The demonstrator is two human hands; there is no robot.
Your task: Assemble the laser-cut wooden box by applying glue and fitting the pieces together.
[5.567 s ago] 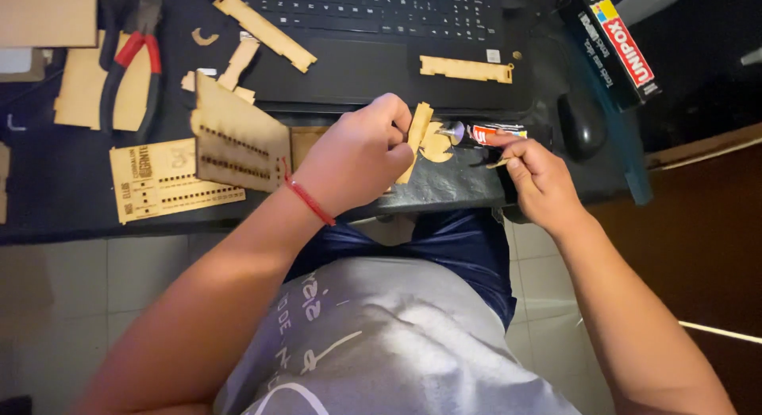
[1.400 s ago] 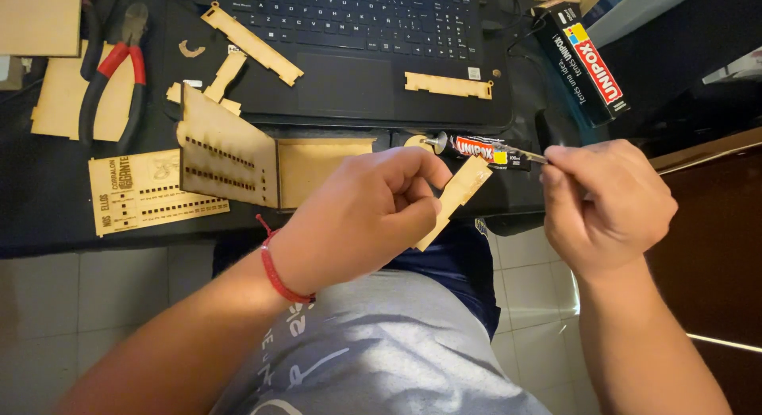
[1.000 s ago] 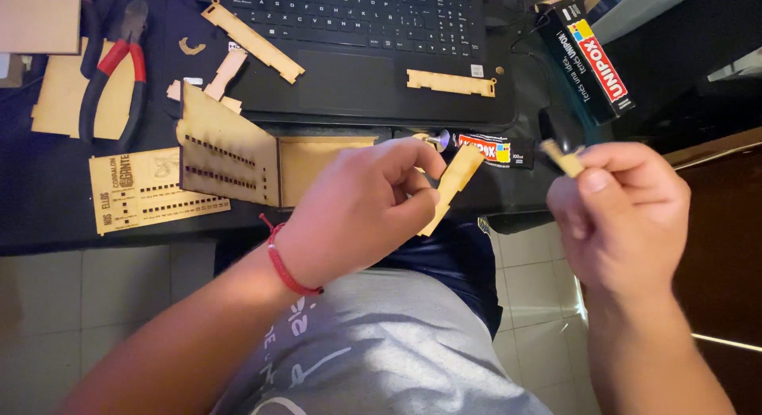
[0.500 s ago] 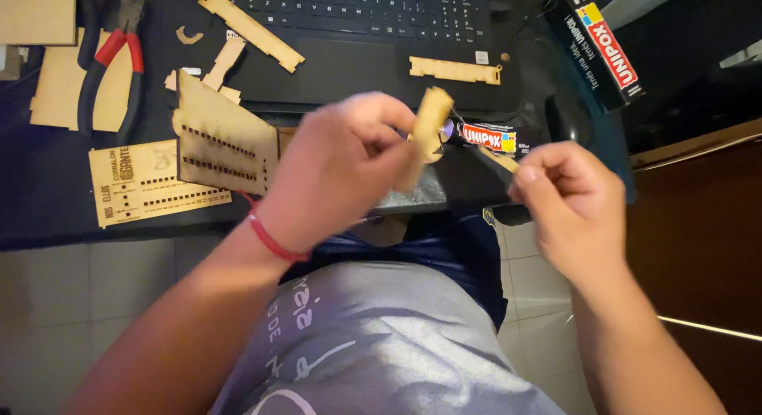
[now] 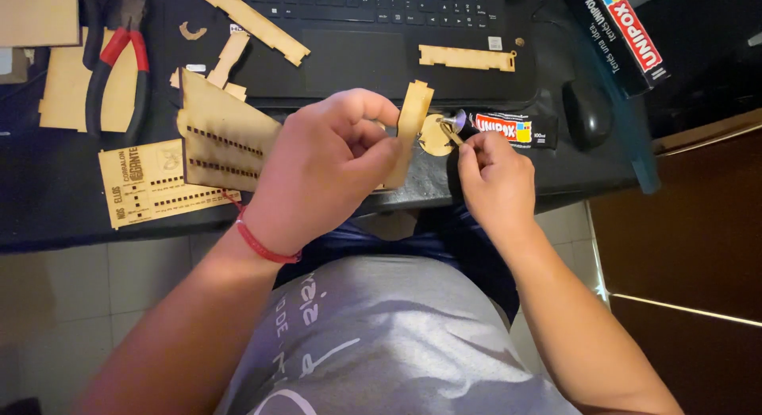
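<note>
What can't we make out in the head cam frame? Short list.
- Head view: lower end of the wooden strip, hidden inside the left hand.
- Head view: the small stick pinched by the right hand, too small to tell what is on its tip.
- Head view: pliers, jaws cut off by the top edge.
- Head view: laptop, screen out of frame.

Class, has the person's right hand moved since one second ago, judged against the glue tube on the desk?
Yes. The right hand has moved in toward the glue tube, and now its fingertips sit beside the nozzle end.
</note>
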